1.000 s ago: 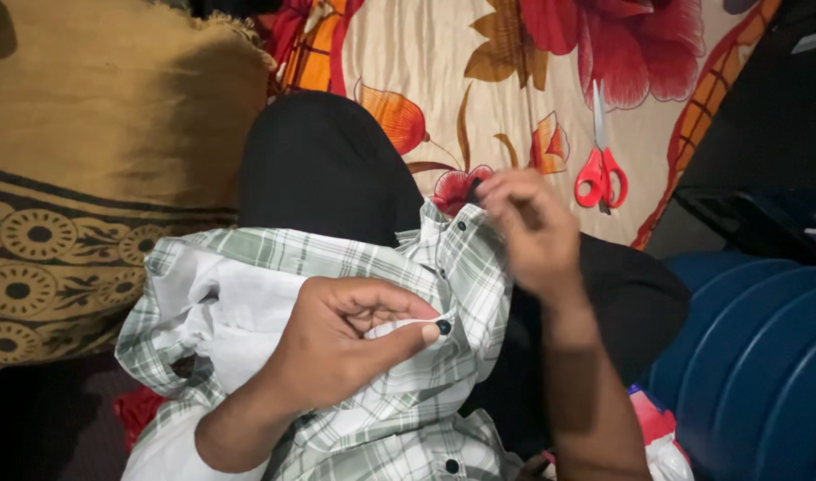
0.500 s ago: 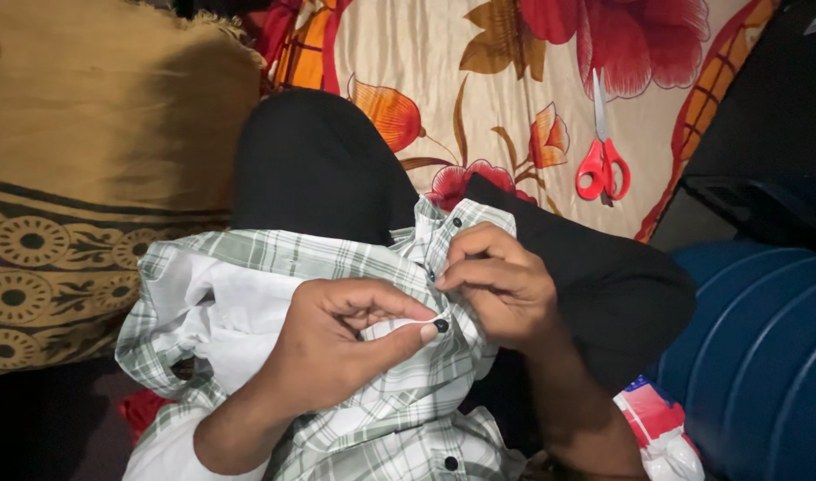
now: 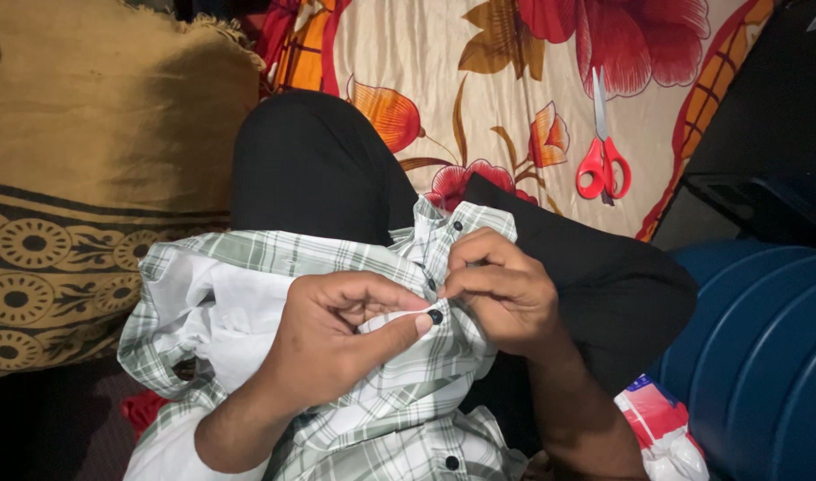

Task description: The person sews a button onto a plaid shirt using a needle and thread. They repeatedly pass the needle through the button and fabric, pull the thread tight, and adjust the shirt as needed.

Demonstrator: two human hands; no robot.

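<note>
A small black button [image 3: 436,316] sits on the placket of a green-and-white checked shirt [image 3: 337,267], which is bunched over the person's lap, on black trousers [image 3: 319,165]. The left hand [image 3: 337,343] grips the cloth there, its thumb tip pressed right beside the button and its fingers closed on a fold of the fabric behind it. The right hand [image 3: 501,289] is touching the placket just above, fingers pinched together as if on a needle or thread; what they hold is too small to tell. Judging from this, the sewing of this button is under way and not finished: the button lies flat on the cloth, yet both hands are at it. Other black buttons [image 3: 457,225] already sit along the same edge, above and below.

Beyond the lap, red-handled scissors [image 3: 602,160] lie closed on a flowered bedsheet [image 3: 479,71], well apart from the hands. A mustard patterned cushion [image 3: 96,160] is at the left, a ribbed blue plastic thing [image 3: 764,356] at the right, and a crumpled printed bag [image 3: 662,428] lies near the right forearm.
</note>
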